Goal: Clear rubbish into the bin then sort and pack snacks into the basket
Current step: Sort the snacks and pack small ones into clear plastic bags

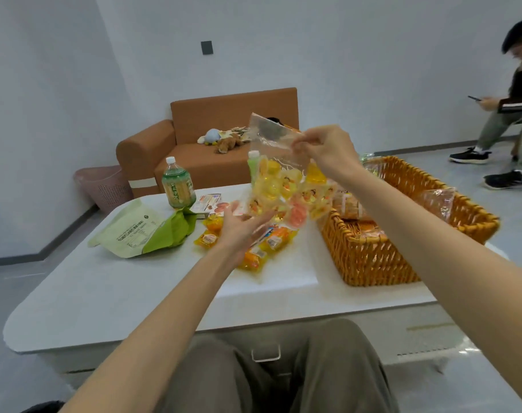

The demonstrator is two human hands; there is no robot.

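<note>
Beneath the left hand (241, 231), fingers spread and empty, four or five yellow packets (255, 259) on the table (134, 293); just above those fingers, pinches one jelly bag (286, 189) by its top in the right hand (325, 150), long axis vertical; right of it, one basket (372, 257), nearer the right hand; beyond, two bottles (177, 186).

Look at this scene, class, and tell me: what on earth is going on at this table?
A seated person is sorting snacks. The right hand pinches the top of a clear bag of jelly cups, held up over the white table; the left hand is spread open under it. The wicker basket on the right already holds some packets. Yellow snack packets, a green pouch and a bottle lie on the table.
</note>
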